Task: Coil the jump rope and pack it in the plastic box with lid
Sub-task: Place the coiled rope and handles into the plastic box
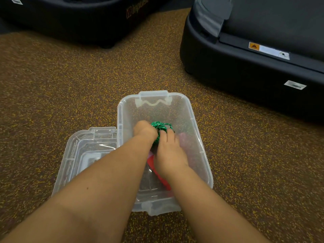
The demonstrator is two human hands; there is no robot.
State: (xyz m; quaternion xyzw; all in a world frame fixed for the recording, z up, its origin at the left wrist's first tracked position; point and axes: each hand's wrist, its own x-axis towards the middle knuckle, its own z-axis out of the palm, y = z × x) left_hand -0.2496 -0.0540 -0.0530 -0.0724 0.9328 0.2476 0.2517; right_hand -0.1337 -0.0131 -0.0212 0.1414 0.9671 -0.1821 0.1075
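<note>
Clear plastic box on speckled brown-yellow floor, open at top, latch flap at far end. Inside it, both hands on green jump rope, bunched into a coil w/ small light pattern. Left hand curled round left side of coil, knuckles up, fingers wrapped over rope & mostly hidden behind it. Right hand on near-right side of coil, fingers bent down over rope, pressing & gripping it; thumb not visible. Rope low in box, about mid-length, slightly toward far half; can't tell if resting on bottom or just above. Under right wrist, something red lying along box bottom toward near end, poss. a handle, too blurred to say. Pinkish blur by right wall of box, unclear what.

Lid clear too, lying on floor just left of box, touching its left wall, inner side up, partly covered by left forearm. Both forearms bare, entering from bottom edge.

Beyond: black machine base at upper right w/ orange-white warning sticker; second black base at upper left w/ orange lettering, unreadable. Both well apart from box.
</note>
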